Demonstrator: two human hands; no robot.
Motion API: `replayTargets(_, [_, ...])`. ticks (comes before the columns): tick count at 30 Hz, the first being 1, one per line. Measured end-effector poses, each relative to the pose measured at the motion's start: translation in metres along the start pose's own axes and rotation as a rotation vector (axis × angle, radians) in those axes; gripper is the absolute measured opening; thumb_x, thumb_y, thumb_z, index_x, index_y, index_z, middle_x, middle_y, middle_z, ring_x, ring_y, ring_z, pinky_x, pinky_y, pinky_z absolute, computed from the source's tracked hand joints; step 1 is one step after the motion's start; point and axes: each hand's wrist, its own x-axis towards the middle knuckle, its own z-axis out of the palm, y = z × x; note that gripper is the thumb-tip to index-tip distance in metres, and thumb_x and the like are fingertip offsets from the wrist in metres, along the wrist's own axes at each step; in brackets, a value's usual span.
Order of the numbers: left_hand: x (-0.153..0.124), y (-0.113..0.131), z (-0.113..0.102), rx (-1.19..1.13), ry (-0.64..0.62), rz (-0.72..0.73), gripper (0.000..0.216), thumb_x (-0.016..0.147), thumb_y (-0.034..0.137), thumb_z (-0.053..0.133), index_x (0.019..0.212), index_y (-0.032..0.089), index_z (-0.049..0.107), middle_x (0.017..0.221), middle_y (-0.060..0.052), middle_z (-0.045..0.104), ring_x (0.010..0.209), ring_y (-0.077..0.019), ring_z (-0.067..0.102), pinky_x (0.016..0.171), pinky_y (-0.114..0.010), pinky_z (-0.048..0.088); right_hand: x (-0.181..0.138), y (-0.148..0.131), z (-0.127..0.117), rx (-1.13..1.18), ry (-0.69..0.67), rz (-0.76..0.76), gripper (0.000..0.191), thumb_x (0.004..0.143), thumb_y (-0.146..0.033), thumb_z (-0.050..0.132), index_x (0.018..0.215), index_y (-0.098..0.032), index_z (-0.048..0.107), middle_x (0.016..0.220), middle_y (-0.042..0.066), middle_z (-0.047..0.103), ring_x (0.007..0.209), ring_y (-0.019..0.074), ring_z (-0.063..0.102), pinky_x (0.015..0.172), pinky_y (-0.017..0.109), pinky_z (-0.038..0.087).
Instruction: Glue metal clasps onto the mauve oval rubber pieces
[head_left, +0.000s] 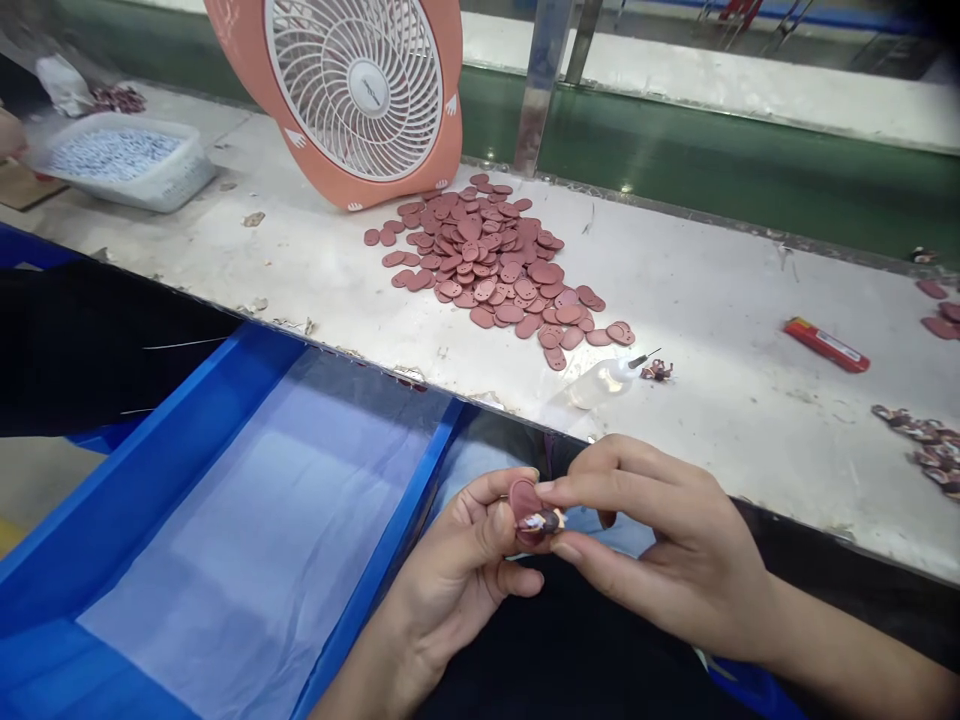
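Note:
My left hand (pixel 461 560) and my right hand (pixel 660 545) meet below the table's edge, over my lap. Between their fingertips they pinch one small reddish-brown oval piece (pixel 525 500) with a tiny painted figure (pixel 541 521) against it. A heap of the same reddish-brown oval pieces (pixel 491 260) lies on the white table (pixel 720 310) in front of me. A small clear squeeze bottle (pixel 600 382) with a thin nozzle lies on its side near the table's front edge, beside one tiny figure (pixel 658 371).
A blue bin (pixel 150 470) lined with clear plastic stands at my lower left. An orange-and-white fan (pixel 360 90) stands behind the heap. A red lighter (pixel 826 345) and more small figures (pixel 926 445) lie at right. A white tray (pixel 120 160) sits far left.

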Motion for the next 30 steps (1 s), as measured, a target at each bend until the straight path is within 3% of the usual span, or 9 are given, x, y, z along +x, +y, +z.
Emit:
replayTargets(5, [0.001, 0.005, -0.002, 0.057, -0.030, 0.029, 0.030, 0.074, 0.028, 0.085, 0.102, 0.022, 0.077, 0.085, -0.001, 0.077, 0.073, -0.0141, 0.075, 0.054, -0.015, 0.060, 0.003, -0.001, 0.004, 0.016, 0.034, 0.007, 0.019, 0.088, -0.010, 0.066, 0.105, -0.019, 0.070, 0.080, 0.000, 0.059, 0.068, 0.0092, 0.059, 0.059, 0.018, 0.054])
replayTargets(8, [0.001, 0.008, -0.001, 0.110, -0.028, 0.059, 0.044, 0.075, 0.041, 0.083, 0.114, 0.022, 0.074, 0.097, -0.005, 0.076, 0.076, -0.0141, 0.073, 0.059, -0.019, 0.061, 0.003, 0.000, 0.009, -0.029, 0.097, -0.010, 0.020, 0.087, -0.009, 0.066, 0.105, -0.017, 0.070, 0.080, 0.001, 0.059, 0.068, 0.0095, 0.060, 0.059, 0.019, 0.054])
replayTargets(11, [0.000, 0.006, 0.003, 0.201, 0.157, 0.238, 0.049, 0.072, 0.048, 0.082, 0.112, 0.022, 0.073, 0.104, -0.005, 0.072, 0.077, -0.0139, 0.069, 0.059, -0.020, 0.059, 0.002, 0.006, 0.021, -0.208, 0.228, -0.087, 0.023, 0.085, -0.006, 0.068, 0.106, -0.016, 0.069, 0.081, 0.002, 0.059, 0.067, 0.0109, 0.059, 0.057, 0.022, 0.053])
replayTargets(14, [-0.001, 0.001, 0.007, 0.332, 0.380, 0.485, 0.031, 0.066, 0.036, 0.089, 0.087, 0.021, 0.072, 0.081, 0.002, 0.067, 0.063, -0.0094, 0.058, 0.050, -0.017, 0.050, 0.002, 0.016, 0.037, -0.379, 0.327, -0.199, 0.033, 0.082, -0.002, 0.070, 0.113, -0.015, 0.067, 0.080, 0.004, 0.061, 0.067, 0.0134, 0.056, 0.056, 0.026, 0.051])
replayTargets(16, [-0.001, -0.001, 0.008, 0.400, 0.418, 0.559, 0.029, 0.064, 0.033, 0.091, 0.077, 0.020, 0.069, 0.072, 0.003, 0.064, 0.057, -0.0078, 0.051, 0.049, -0.017, 0.046, 0.002, 0.024, 0.047, -0.416, 0.333, -0.261, 0.036, 0.082, -0.002, 0.072, 0.115, -0.013, 0.066, 0.079, 0.005, 0.063, 0.066, 0.0150, 0.055, 0.056, 0.028, 0.049])
replayTargets(20, [-0.001, 0.000, 0.004, 0.482, 0.476, 0.607, 0.025, 0.068, 0.028, 0.089, 0.071, 0.019, 0.066, 0.075, 0.002, 0.068, 0.054, -0.0064, 0.046, 0.049, -0.017, 0.042, 0.004, 0.035, 0.066, -0.422, 0.279, -0.319, 0.032, 0.085, -0.005, 0.071, 0.115, -0.012, 0.065, 0.079, 0.007, 0.065, 0.066, 0.0160, 0.054, 0.057, 0.030, 0.049])
replayTargets(25, [-0.003, 0.003, -0.019, 0.562, 0.605, 0.628, 0.030, 0.076, 0.043, 0.080, 0.080, 0.019, 0.062, 0.088, -0.002, 0.071, 0.062, -0.0107, 0.059, 0.047, -0.018, 0.044, 0.009, 0.037, 0.079, -0.428, 0.233, -0.319, 0.030, 0.086, -0.008, 0.070, 0.115, -0.013, 0.065, 0.077, 0.005, 0.064, 0.065, 0.0153, 0.052, 0.057, 0.030, 0.048])
replayTargets(30, [0.018, 0.039, -0.075, 0.863, 0.833, 0.614, 0.030, 0.088, 0.047, 0.065, 0.097, 0.019, 0.062, 0.093, -0.005, 0.070, 0.087, -0.0201, 0.069, 0.055, -0.024, 0.053, -0.001, 0.027, 0.065, -0.431, 0.161, -0.396, 0.023, 0.085, -0.002, 0.068, 0.107, -0.009, 0.068, 0.074, 0.005, 0.062, 0.066, 0.0154, 0.050, 0.057, 0.029, 0.047])
